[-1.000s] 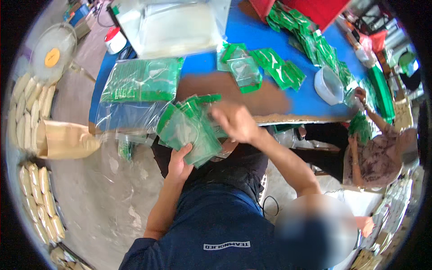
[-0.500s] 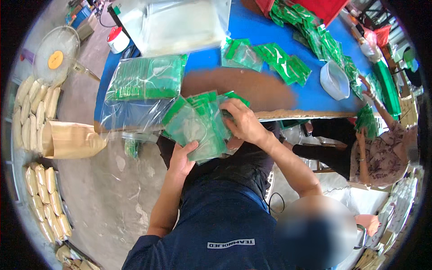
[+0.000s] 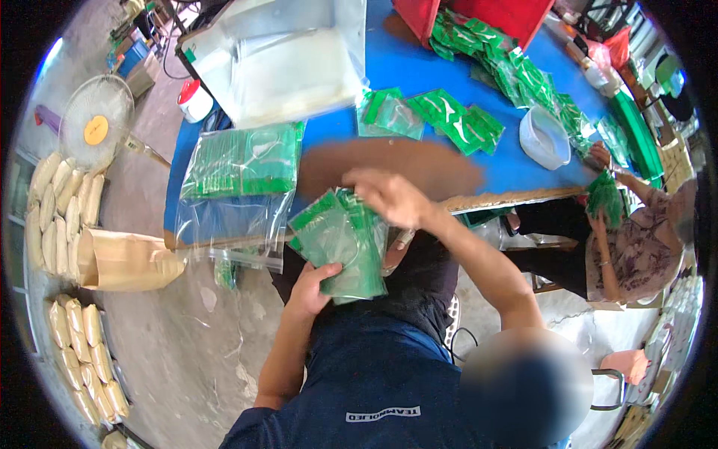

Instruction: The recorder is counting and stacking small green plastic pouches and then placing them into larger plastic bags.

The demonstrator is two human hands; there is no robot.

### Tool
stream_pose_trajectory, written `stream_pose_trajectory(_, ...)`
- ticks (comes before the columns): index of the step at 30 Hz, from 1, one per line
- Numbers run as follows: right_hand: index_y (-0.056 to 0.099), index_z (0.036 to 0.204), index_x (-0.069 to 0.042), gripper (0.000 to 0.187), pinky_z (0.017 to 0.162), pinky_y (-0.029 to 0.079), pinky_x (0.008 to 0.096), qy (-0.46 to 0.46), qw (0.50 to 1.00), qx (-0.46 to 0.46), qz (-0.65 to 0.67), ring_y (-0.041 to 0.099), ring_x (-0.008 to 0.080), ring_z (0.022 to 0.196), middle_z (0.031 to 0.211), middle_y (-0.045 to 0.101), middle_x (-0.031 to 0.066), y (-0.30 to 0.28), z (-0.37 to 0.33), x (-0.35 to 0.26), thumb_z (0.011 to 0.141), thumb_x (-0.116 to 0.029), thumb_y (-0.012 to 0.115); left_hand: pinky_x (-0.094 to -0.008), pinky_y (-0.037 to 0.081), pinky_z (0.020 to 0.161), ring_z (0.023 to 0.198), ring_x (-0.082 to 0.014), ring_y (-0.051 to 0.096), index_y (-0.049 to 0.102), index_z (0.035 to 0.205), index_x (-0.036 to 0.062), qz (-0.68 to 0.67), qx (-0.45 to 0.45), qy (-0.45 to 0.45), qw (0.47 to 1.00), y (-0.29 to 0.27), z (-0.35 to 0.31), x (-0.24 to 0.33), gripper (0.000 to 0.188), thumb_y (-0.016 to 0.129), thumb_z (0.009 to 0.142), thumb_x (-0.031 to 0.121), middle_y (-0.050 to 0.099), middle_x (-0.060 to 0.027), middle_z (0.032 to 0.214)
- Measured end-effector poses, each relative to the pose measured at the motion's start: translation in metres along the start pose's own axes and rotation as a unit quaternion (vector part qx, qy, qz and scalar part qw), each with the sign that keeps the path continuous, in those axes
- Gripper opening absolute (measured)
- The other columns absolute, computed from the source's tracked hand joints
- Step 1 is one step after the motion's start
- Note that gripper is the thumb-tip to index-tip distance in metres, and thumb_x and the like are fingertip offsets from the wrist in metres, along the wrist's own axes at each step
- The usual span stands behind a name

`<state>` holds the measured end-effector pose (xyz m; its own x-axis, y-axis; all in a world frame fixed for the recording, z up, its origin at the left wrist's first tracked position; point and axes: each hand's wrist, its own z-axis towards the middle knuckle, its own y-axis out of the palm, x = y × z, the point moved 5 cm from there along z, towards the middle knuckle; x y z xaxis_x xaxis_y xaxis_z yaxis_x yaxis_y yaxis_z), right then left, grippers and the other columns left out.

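Note:
My left hand (image 3: 313, 288) grips a fanned stack of green and clear plastic packets (image 3: 342, 251) over my lap, its thumb lying on top. At the stack's upper right edge is my right hand (image 3: 395, 199), its fingers blurred by motion; whether a packet is between them I cannot make out. To the upper left, a clear plastic bag (image 3: 233, 217) lies on the table with a row of green packets (image 3: 243, 159) inside, its lower end hanging over the edge. Loose green packets (image 3: 456, 120) are spread farther back.
On the blue table (image 3: 321, 108) stand a white translucent tub (image 3: 544, 140), a red bin (image 3: 486, 19) with packets spilling out, and a metal tray (image 3: 299, 67) of clear bags. At right, a co-worker's hand (image 3: 598, 221) holds green packets. A fan (image 3: 96, 123) and a paper sack (image 3: 127, 258) are left.
My right hand has moved slightly left and lifted off the stack's right side to its upper edge. The fanned packets are gathered closer together in my left hand. The view has shifted a little.

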<state>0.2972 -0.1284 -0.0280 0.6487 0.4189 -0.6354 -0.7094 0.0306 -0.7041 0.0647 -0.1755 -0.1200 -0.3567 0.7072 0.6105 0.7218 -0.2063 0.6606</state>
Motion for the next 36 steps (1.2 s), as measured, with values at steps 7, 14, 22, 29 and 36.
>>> stream_pose_trajectory(7, 0.053, 0.137, 0.001, 0.081, 0.116, 0.022, 0.0659, 0.120, 0.913, 0.047, -0.387, 0.038, 0.0452, 0.138, 0.143, 0.047, 0.0285, -0.021, 0.001, 0.055, 0.093, -0.066, 0.052, -0.0498, 0.048, 0.106, 0.118, -0.0343, 0.062, 0.055, 0.134, -0.0021, -0.191, -0.080, -0.032, 0.978, -0.015, 0.003, -0.011, 0.052, 0.065, 0.085, 0.011, 0.066, -0.0176, 0.125)
stream_pose_trajectory(14, 0.063, 0.123, -0.001, 0.031, 0.104, 0.042, 0.0495, -0.007, 0.992, 0.008, -0.125, 0.054, 0.0360, 0.115, 0.119, 0.057, 0.0203, 0.021, -0.035, -0.028, 0.094, -0.013, 0.063, -0.0514, 0.043, 0.111, 0.123, -0.0350, 0.057, 0.049, 0.137, -0.0038, -0.190, -0.009, 0.037, 0.981, -0.003, 0.023, -0.019, 0.055, 0.068, 0.086, 0.006, 0.060, -0.0173, 0.131)
stream_pose_trajectory(22, 0.061, 0.125, -0.006, 0.038, 0.107, 0.037, 0.0589, 0.087, 0.929, 0.196, -0.301, 0.048, 0.0436, 0.127, 0.131, 0.055, 0.0204, -0.018, 0.009, 0.013, 0.096, -0.031, 0.061, -0.0515, 0.043, 0.111, 0.124, -0.0343, 0.057, 0.046, 0.141, -0.0024, -0.168, 0.052, 0.028, 0.984, -0.015, 0.015, -0.025, 0.054, 0.063, 0.091, 0.010, 0.059, -0.0174, 0.134)
stream_pose_trajectory(29, 0.063, 0.122, -0.005, 0.036, 0.113, 0.037, 0.0528, -0.050, 0.996, -0.018, -0.068, 0.049, 0.0405, 0.133, 0.133, 0.059, 0.0197, 0.019, -0.031, -0.026, 0.096, -0.028, 0.062, -0.0502, 0.044, 0.110, 0.128, -0.0337, 0.056, 0.044, 0.142, -0.0033, -0.221, -0.042, 0.071, 0.972, -0.027, 0.005, -0.010, 0.056, 0.062, 0.090, 0.003, 0.057, -0.0175, 0.139)
stream_pose_trajectory(36, 0.052, 0.140, -0.004, 0.069, 0.113, 0.036, 0.0525, 0.005, 0.976, 0.017, -0.216, 0.043, 0.0408, 0.138, 0.151, 0.044, 0.0223, -0.030, -0.020, 0.016, 0.088, -0.044, 0.072, -0.0489, 0.048, 0.107, 0.123, -0.0324, 0.059, 0.044, 0.143, -0.0013, -0.179, -0.047, 0.046, 0.982, -0.051, 0.006, -0.022, 0.061, 0.068, 0.087, 0.005, 0.060, -0.0156, 0.134)
